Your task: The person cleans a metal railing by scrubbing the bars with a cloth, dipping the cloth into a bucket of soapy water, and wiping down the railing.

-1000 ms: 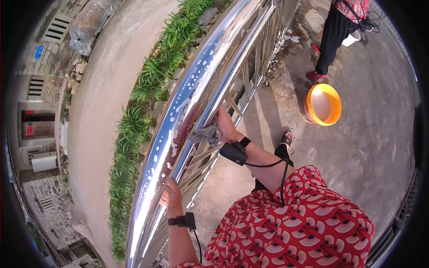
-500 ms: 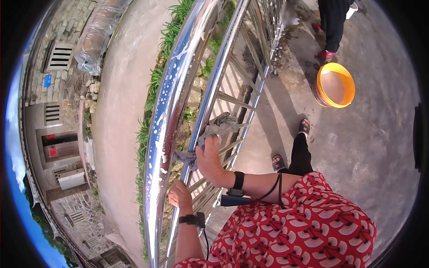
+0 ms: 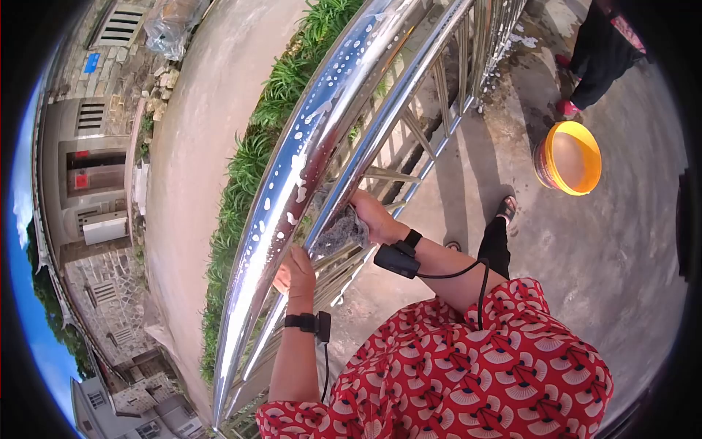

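Observation:
My right hand (image 3: 373, 217) is closed on a wet grey cloth (image 3: 344, 231), pressed against the thinner shiny metal rail (image 3: 382, 133). Part of the cloth hangs on the far side of that rail. Lower down, my left hand (image 3: 295, 271) is curled round the same rail, beside the wide polished handrail (image 3: 287, 183); some of its fingers are hidden. White foam and drops dot the wide handrail above both hands.
A yellow bucket (image 3: 578, 157) with cloudy liquid stands on the concrete ground at the right. Beyond it is another person in dark trousers (image 3: 596, 66) and red shoes. Green plants (image 3: 245, 168) line the railing's far side. Slanting bars (image 3: 420, 132) run below the rails.
My right hand has slid the cloth a little down the thinner rail, and the cloth is more bunched. My left hand has shifted slightly up. The view has turned.

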A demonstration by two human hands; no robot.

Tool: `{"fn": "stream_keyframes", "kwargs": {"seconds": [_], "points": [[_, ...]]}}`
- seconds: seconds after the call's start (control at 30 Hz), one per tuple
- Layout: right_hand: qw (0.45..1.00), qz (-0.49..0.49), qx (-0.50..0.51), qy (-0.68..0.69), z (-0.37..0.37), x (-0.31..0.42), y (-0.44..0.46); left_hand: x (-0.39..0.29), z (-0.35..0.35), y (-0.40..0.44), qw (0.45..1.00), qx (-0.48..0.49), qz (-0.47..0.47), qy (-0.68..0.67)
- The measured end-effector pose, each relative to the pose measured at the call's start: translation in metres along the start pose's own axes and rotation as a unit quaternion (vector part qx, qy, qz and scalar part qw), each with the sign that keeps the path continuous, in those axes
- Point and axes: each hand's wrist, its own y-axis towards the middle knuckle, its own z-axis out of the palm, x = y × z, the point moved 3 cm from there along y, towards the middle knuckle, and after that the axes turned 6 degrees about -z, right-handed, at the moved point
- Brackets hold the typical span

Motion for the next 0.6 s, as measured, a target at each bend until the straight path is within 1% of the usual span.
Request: {"fn": "stream_keyframes", "kwargs": {"seconds": [0.03, 0.07, 0.13, 0.2, 0.23, 0.3, 0.33, 0.37, 0.43, 0.47, 0.5, 0.53, 0.57, 0.6], "points": [[1.000, 0.004, 0.015, 0.017, -0.002, 0.003, 0.011, -0.004, 0.000, 0.002, 0.999, 0.034, -0.026, -0.016], [1.000, 0.000, -0.003, 0.009, -0.012, 0.000, 0.027, -0.002, 0.003, 0.000, 0.999, 0.039, -0.032, -0.016], [1.000, -0.003, -0.018, 0.001, -0.018, -0.007, 0.037, 0.000, 0.003, 0.002, 1.000, -0.010, 0.009, -0.024], [0.993, -0.022, -0.084, -0.075, -0.011, -0.006, 0.030, 0.003, 0.008, 0.001, 1.000, -0.021, -0.002, -0.006], [0.993, -0.015, -0.085, -0.077, -0.006, -0.007, 0.024, 0.005, 0.010, -0.003, 0.999, -0.029, -0.013, 0.012], [0.998, -0.031, -0.045, 0.022, 0.015, 0.000, 0.008, 0.003, 0.007, -0.004, 1.000, -0.010, -0.028, -0.006], [0.998, -0.037, -0.034, 0.049, 0.030, 0.006, -0.002, 0.004, 0.008, -0.003, 1.000, -0.001, -0.019, -0.001], [0.998, -0.037, -0.033, 0.044, 0.032, 0.003, -0.005, 0.004, 0.010, -0.001, 1.000, 0.005, -0.007, 0.002], [0.989, -0.049, -0.111, 0.090, 0.032, -0.005, -0.011, 0.004, 0.012, 0.000, 1.000, 0.013, -0.006, 0.009], [0.986, -0.079, -0.118, 0.083, 0.037, -0.007, -0.016, 0.004, 0.011, 0.000, 1.000, 0.011, -0.009, 0.005], [0.987, -0.081, -0.115, 0.081, 0.035, -0.015, -0.019, 0.004, 0.010, 0.001, 1.000, 0.010, -0.011, 0.002], [0.978, -0.146, -0.148, -0.025, 0.028, -0.022, -0.023, 0.007, 0.014, 0.000, 1.000, 0.007, 0.005, 0.007], [0.953, -0.209, -0.179, -0.129, 0.024, -0.027, -0.030, 0.006, 0.012, 0.000, 1.000, 0.006, 0.006, 0.004], [0.939, -0.175, -0.212, -0.209, 0.023, -0.035, -0.039, 0.002, 0.009, 0.000, 1.000, -0.005, 0.018, 0.007]]}}
